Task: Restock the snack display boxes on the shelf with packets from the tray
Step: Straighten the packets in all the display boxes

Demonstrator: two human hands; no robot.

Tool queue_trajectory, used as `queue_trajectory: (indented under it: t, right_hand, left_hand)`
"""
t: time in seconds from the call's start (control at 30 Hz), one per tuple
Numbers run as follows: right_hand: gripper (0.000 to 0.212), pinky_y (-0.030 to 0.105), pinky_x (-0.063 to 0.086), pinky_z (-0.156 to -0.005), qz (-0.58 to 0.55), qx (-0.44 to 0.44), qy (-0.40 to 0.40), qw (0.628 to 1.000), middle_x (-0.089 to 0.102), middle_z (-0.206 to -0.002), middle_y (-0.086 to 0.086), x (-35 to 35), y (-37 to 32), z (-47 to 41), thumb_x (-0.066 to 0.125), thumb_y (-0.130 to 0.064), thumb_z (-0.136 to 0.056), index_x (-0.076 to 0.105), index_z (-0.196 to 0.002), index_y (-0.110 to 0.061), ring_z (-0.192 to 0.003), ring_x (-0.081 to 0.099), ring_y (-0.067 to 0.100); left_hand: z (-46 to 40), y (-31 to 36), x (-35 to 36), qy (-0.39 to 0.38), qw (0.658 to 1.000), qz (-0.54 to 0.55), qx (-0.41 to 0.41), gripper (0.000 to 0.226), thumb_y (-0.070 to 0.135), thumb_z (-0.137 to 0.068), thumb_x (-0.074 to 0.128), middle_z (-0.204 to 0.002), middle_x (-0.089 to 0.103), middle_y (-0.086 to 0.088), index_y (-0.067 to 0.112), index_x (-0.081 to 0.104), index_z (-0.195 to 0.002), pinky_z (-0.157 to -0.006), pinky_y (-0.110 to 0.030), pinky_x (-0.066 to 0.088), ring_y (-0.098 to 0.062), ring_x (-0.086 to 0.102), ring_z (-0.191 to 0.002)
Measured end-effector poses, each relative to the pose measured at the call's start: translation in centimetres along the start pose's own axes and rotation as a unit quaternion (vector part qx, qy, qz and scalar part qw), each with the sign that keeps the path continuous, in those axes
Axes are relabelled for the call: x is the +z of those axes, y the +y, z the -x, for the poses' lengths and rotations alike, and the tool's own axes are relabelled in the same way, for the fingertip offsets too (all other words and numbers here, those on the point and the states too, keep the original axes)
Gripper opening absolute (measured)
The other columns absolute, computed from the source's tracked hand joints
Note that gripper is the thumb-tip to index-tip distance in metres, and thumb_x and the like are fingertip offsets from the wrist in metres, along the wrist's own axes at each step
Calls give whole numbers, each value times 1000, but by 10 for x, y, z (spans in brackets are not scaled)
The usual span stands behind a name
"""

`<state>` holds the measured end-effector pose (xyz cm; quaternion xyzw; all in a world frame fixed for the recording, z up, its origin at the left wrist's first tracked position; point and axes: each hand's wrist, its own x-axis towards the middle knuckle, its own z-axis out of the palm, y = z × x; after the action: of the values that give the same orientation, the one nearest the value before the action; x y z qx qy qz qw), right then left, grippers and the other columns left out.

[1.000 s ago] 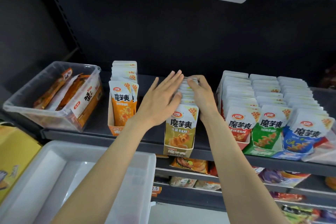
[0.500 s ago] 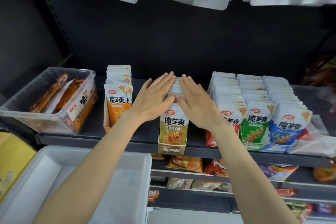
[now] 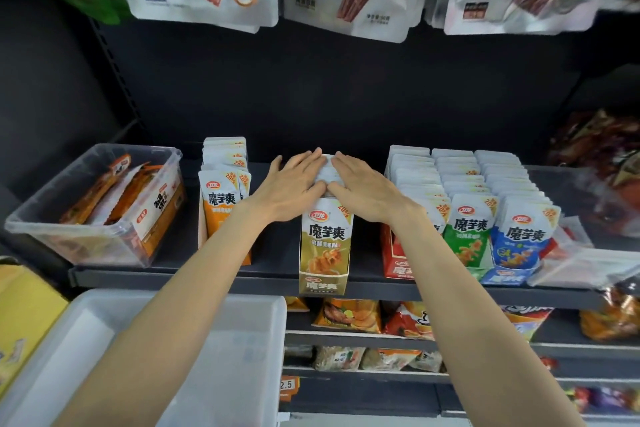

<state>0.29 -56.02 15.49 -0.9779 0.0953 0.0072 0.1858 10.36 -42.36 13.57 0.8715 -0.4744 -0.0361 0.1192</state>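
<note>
Packets [image 3: 325,174], glossy flat pouches with white tops, stand upright in the gold box [image 3: 325,255], a narrow carton whose long axis runs from the shelf [image 3: 214,277] edge back toward the dark wall. Left hand [image 3: 289,189] and right hand [image 3: 363,192] lie flat on their tops, fingers straight and together, pressing without gripping. Below left sits the white plastic tray [image 3: 242,340]; orange box [image 3: 221,215] and red box [image 3: 398,260] flank the gold one.

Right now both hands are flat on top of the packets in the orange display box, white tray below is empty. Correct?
Not quite. In the head view, the left hand and right hand press flat on the packets in the gold display box, not the orange display box further left, which is untouched. The white tray below does look empty.
</note>
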Motion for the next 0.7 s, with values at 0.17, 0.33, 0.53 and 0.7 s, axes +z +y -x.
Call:
queue_trajectory:
  t: [0.17,0.33,0.53,0.7]
  right_hand:
    - [71,13,4,-108,-180,12,159,971,-4,-160,-7,19,-7,48,42,-42,-98,4,-153,-18,-145,-3,3]
    - [84,16,20,-104,-380,61,122,915,16,-158,-11,53,-22,73,54,-40,-93,-4,-152,-26,-142,19,4]
    - [65,21,29,-110,-461,16,118,880,33,-150,-17,69,-21,60,45,-30,-100,5,-151,-36,-135,33,-2]
    - [73,11,35,-103,-466,-49,110,877,40,-140,-23,67,-16,61,60,-11,-92,18,-129,-57,-130,38,-8]
  left_hand:
    - [7,6,19,103,980,172,-10,62,45,-95,19,-159,2,6,20,14,-151,-118,-42,-1,-4,-5,-144]
    - [32,24,18,175,852,482,-103,56,46,-100,30,-157,14,10,25,16,-150,-115,-25,11,-1,12,-141]
    - [63,40,42,122,756,630,-128,64,60,-87,43,-145,39,19,37,29,-145,-114,-36,25,-3,35,-134]
    - [65,49,50,95,782,607,-104,82,42,-83,54,-140,37,24,42,5,-148,-107,-26,30,5,37,-126]
